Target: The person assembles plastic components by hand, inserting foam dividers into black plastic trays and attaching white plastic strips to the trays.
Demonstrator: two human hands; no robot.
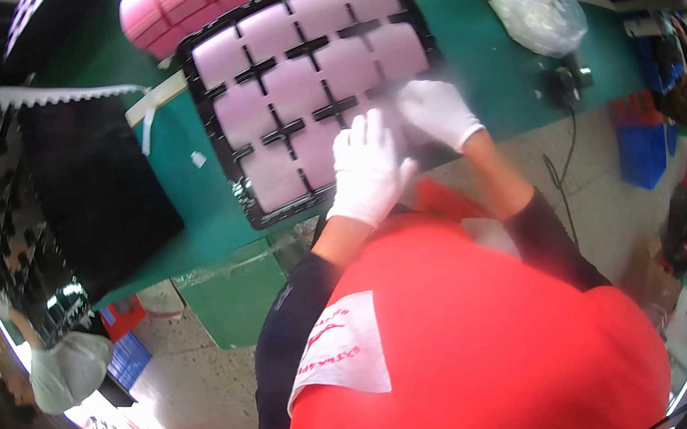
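Note:
A black tray (257,218) with a grid of cross-shaped dividers lies on the green table in front of me. Pink, curved-topped pieces (273,28) fill its visible compartments; their material is unclear. My left hand (368,171), in a white glove, rests with fingers stretched out on a pink piece near the tray's front edge. Over the front right corner is my right hand (439,111), gloved in white too. Its fingers look bent but are blurred, and I cannot tell whether they hold anything. The hands partly hide the front right compartments.
Pink stacked blocks (182,4) stand behind the tray. A crumpled clear plastic bag (539,11) sits at the back right of the green table (478,46). On the left is a large black sheet-like thing (97,179). A dark cable (567,152) hangs off the right side.

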